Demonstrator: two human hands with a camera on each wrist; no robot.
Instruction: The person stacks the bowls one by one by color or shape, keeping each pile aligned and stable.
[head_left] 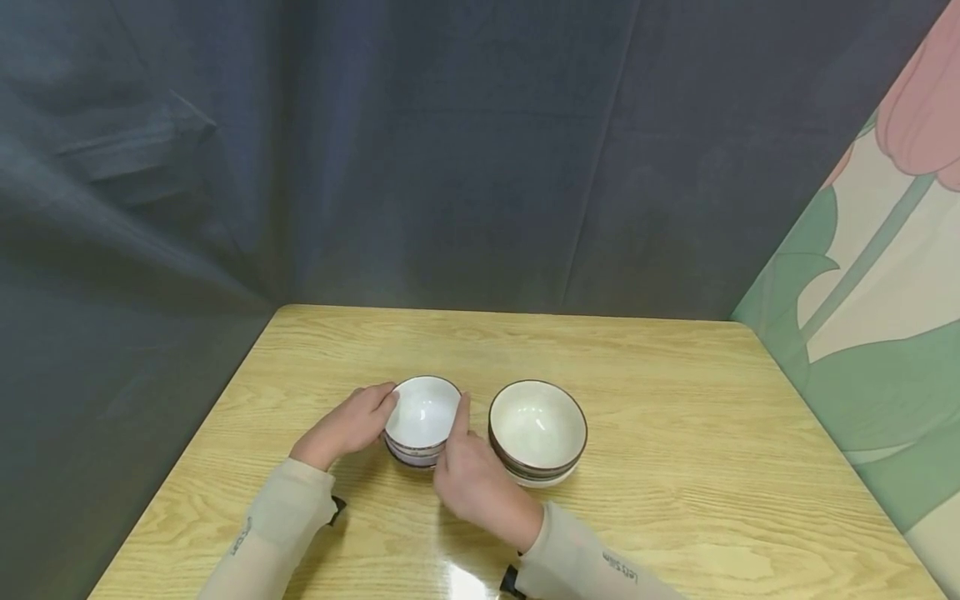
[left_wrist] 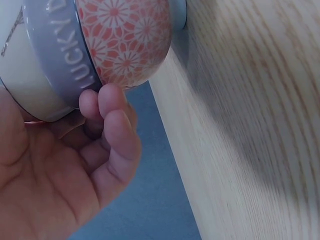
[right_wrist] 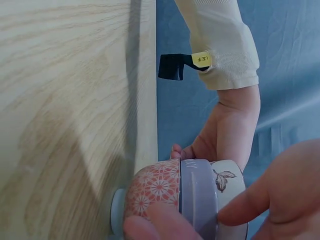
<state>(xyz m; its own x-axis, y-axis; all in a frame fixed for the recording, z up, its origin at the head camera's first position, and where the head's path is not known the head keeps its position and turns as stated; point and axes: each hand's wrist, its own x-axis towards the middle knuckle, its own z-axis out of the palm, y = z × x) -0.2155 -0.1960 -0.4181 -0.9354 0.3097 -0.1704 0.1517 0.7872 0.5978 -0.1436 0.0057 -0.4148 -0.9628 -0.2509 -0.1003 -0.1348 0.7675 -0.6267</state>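
A stack of bowls stands left of the table's middle, with a white bowl (head_left: 425,410) on top. Below it sit a lavender bowl (left_wrist: 62,50) with raised letters and a red-and-white flower-patterned bowl (left_wrist: 125,37) on a pale foot. My left hand (head_left: 354,427) holds the stack's left side, its fingertips curled against the lavender and flowered bowls in the left wrist view. From the right, my right hand (head_left: 483,483) grips the same stack, thumb on the white bowl (right_wrist: 231,200) with a leaf motif, fingers against the flowered one.
Close to the right of my right hand is a second stack, topped by a wider cream bowl (head_left: 537,423) with a dark rim. The wooden table (head_left: 675,400) ends at a dark curtain (head_left: 465,167) behind and at the left. A flower-print cloth (head_left: 892,333) hangs at the right.
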